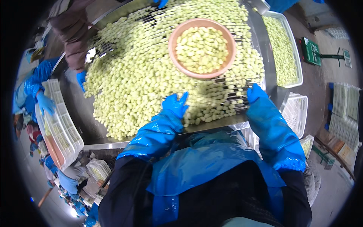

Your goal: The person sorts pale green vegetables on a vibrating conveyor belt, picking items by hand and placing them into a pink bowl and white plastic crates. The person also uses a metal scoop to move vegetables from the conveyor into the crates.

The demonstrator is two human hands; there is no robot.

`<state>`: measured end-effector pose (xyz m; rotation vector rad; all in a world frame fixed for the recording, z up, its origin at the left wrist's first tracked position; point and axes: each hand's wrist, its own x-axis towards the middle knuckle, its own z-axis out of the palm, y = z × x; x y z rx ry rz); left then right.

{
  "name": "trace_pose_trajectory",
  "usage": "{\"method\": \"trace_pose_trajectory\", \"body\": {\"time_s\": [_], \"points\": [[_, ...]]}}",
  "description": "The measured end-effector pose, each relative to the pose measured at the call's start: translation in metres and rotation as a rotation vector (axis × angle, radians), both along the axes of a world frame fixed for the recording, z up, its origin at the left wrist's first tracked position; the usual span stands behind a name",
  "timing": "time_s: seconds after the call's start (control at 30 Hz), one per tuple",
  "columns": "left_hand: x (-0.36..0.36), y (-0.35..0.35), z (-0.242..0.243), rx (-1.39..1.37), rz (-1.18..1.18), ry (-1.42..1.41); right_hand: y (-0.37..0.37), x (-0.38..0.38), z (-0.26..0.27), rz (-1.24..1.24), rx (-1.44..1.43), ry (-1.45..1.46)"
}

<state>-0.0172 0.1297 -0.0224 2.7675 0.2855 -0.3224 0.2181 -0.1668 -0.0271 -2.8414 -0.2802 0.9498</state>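
Many pale green, grape-like fruits [136, 85] lie spread over a metal sorting table [105, 146] with a slatted or rod surface. My left hand [175, 105], in a blue glove, rests on the fruits near the front edge, fingers apart, with nothing plainly held. My right hand [256, 92], gloved in blue, is at the table's right front corner beside bare rods; its fingers point forward and whether they hold a fruit cannot be told. Ahead of both hands, a round pink-brown plastic bowl [173, 54] full of yellower fruits sits on the layer.
A white crate [300, 71] of fruits stands beyond the right rim, with another white crate [297, 113] nearer. At the left, a co-worker's gloved hand [81, 80] touches the fruits; another co-worker's hand [45, 103] is over stacked white crates [66, 122]. A green scale [311, 51] stands at right.
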Motion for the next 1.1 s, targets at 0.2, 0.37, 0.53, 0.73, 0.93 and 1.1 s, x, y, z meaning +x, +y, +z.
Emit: {"method": "trace_pose_trajectory", "body": {"time_s": [0.2, 0.37, 0.53, 0.73, 0.93, 1.1], "points": [[0.053, -0.045, -0.009, -0.485, 0.01, 0.185, 0.09, -0.025, 0.093, -0.232, 0.625, 0.123], [0.03, -0.039, -0.005, -0.503, -0.02, 0.039, 0.134, -0.023, 0.103, -0.333, 0.552, 0.176], [-0.038, 0.079, 0.03, 0.165, 0.374, -0.29, 0.113, -0.036, 0.064, -0.419, 0.549, 0.365], [-0.047, 0.077, -0.004, 0.101, 0.576, -0.153, 0.11, -0.057, 0.047, -0.388, 0.494, 0.531], [0.029, 0.004, -0.028, -0.934, 0.209, -0.135, 0.099, -0.087, 0.037, -0.432, 0.484, 0.582], [0.024, -0.023, 0.016, -1.0, 0.217, 0.066, 0.068, -0.082, 0.032, -0.47, 0.398, 0.549]]}}
